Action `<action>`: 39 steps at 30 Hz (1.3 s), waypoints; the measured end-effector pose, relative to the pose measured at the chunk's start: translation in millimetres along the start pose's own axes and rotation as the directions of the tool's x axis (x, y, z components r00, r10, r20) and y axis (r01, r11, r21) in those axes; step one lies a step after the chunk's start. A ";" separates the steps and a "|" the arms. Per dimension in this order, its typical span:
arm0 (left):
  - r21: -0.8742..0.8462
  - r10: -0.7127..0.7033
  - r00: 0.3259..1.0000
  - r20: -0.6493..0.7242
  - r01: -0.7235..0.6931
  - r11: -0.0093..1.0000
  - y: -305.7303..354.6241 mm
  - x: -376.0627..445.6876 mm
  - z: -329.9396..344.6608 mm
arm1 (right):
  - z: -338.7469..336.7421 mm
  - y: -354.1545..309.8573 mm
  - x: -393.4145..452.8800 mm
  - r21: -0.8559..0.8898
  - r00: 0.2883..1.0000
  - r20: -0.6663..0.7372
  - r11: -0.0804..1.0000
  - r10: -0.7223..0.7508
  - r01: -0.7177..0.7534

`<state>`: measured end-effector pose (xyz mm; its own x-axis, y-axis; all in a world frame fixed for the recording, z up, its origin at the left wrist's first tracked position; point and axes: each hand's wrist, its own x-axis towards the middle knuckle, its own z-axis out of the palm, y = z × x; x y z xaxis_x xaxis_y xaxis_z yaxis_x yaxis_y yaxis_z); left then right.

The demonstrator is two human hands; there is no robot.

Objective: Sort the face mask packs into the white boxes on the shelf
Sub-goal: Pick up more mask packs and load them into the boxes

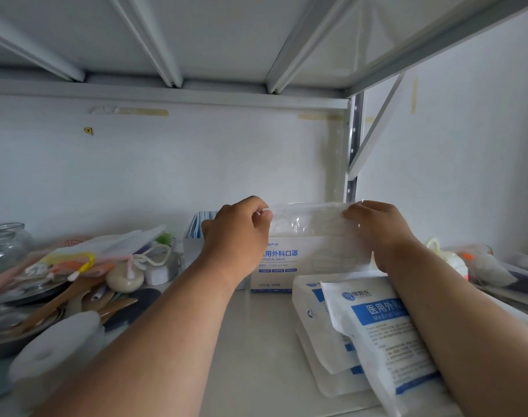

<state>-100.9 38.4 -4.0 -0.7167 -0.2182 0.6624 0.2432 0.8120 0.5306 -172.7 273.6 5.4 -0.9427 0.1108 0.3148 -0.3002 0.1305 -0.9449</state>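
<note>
Clear plastic mask pack (309, 218) held above white box (289, 266), pinched at its ends by left hand (237, 233) and right hand (377, 228). Box opening hidden behind pack; stacked packs (374, 332) partly covered by right forearm.

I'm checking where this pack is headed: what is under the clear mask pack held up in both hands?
Directly below the clear mask pack, pinched by the left hand and right hand, stands a white surgical mask box. Its top and contents are hidden behind the pack and hands.
</note>
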 end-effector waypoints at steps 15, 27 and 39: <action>0.073 -0.007 0.999 -0.033 0.009 0.997 1.1 3.4 -2.7 | -0.3 -5.2 -3.8 -0.183 0.993 -0.051 0.976 0.110 -0.118; 0.018 -0.027 0.998 0.065 0.026 1.000 -3.5 3.5 0.1 | -3.6 -5.3 -5.5 -0.098 0.998 -0.061 0.994 0.036 -0.041; 0.137 0.036 0.998 0.057 -0.044 0.990 -3.1 2.2 2.2 | -0.9 9.9 7.8 -0.150 1.000 -0.007 0.989 -0.001 0.000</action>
<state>-104.6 36.5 -5.3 -0.7436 -0.1570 0.6499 0.1829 0.8872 0.4236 -182.9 276.6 -1.4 -0.9412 0.1174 0.3168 -0.2753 0.2768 -0.9206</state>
